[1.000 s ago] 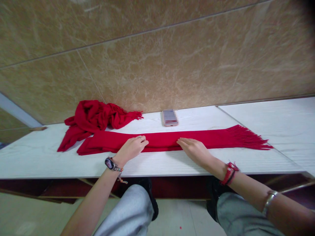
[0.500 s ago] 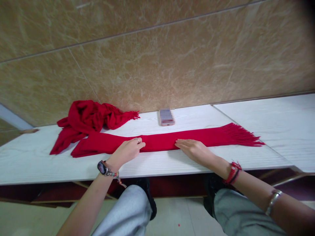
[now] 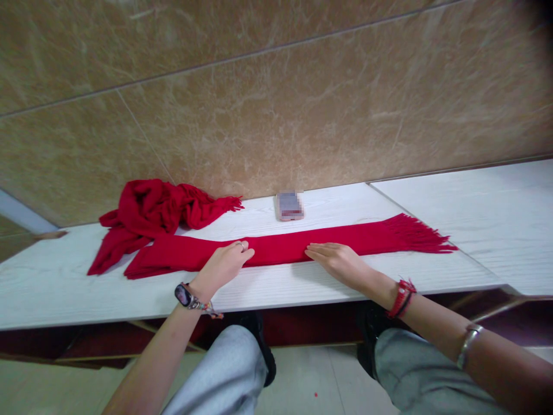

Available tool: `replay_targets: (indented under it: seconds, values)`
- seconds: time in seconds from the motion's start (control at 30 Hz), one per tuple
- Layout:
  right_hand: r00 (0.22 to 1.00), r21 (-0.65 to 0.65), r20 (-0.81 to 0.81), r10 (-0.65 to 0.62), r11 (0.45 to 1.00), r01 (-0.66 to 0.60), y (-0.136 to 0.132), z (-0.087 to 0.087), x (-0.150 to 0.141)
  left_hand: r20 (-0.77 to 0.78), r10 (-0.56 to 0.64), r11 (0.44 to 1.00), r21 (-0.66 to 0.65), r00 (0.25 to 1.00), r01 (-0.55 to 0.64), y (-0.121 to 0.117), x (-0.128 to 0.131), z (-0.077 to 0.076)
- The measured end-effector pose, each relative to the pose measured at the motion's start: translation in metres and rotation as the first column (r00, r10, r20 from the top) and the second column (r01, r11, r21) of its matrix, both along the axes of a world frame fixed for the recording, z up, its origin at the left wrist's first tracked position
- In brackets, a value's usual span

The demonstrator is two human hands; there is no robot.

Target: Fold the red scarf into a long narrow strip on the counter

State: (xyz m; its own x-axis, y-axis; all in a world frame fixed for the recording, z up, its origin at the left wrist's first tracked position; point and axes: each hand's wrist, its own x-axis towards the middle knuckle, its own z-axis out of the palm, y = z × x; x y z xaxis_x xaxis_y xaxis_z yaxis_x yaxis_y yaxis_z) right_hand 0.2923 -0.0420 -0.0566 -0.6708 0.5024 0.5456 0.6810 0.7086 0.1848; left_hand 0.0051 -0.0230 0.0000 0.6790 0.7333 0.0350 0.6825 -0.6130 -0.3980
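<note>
A long red scarf lies flat, folded into a narrow strip with its fringe at the right end. My left hand rests on it left of the middle, fingers curled in and closed on the cloth. To the right, my right hand lies on the scarf with its fingers stretched out side by side; its thumb is hidden. Behind the folded scarf's left end is a second red scarf, crumpled in a heap, its fringe pointing right.
Both scarves lie on a white wood-grain countertop against a brown tiled wall. A phone, its screen blurred out, lies near the wall. Dark red open shelving runs below the counter's front edge.
The view has shifted slightly. Both hands keep nearly the same places on the folded scarf, which lies as before.
</note>
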Motion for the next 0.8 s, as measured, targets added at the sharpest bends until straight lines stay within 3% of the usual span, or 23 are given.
replay_targets:
  seconds: [0.17, 0.37, 0.8]
  values:
    - [0.999, 0.045, -0.041, -0.035, 0.998, 0.036, -0.001, 0.002, 0.002, 0.048, 0.029, 0.994, 0.107, 0.998, -0.034, 0.002, -0.001, 0.003]
    - [1.0, -0.082, -0.003, -0.016, 0.997, 0.015, 0.005, -0.004, 0.001, 0.042, -0.012, 0.996, -0.093, 0.999, 0.016, 0.008, -0.008, -0.01]
    - [0.997, -0.097, -0.036, -0.066, 0.993, 0.062, 0.0, -0.004, -0.001, 0.117, 0.048, 0.979, -0.205, 0.992, -0.023, 0.006, -0.011, 0.0]
